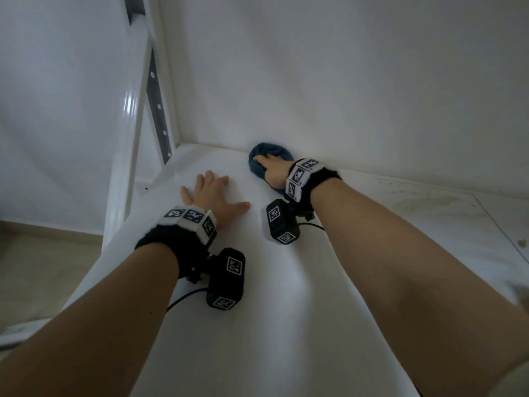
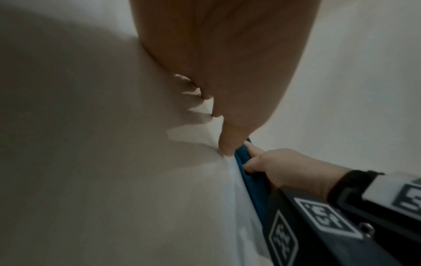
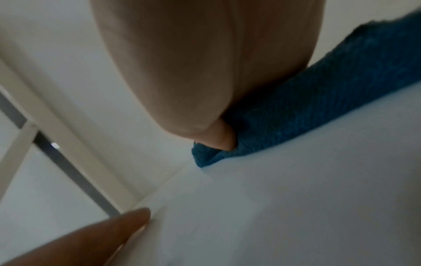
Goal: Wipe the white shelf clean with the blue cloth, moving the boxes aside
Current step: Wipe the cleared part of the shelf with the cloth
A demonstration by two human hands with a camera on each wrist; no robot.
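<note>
Pressing cloth (image 1: pixel 259 167) — hands (image 1: pixel 210 193) flat

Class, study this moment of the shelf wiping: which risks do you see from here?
The right hand presses the blue cloth in the shelf's back corner, so the stains far right may be missed. The left hand rests flat on the white shelf, possibly smudging it. The bunched cloth may wipe unevenly.

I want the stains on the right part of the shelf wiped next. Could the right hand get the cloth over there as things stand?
Probably yes. The right hand presses the blue cloth at the back wall, and bare shelf lies between it and the stains.
</note>
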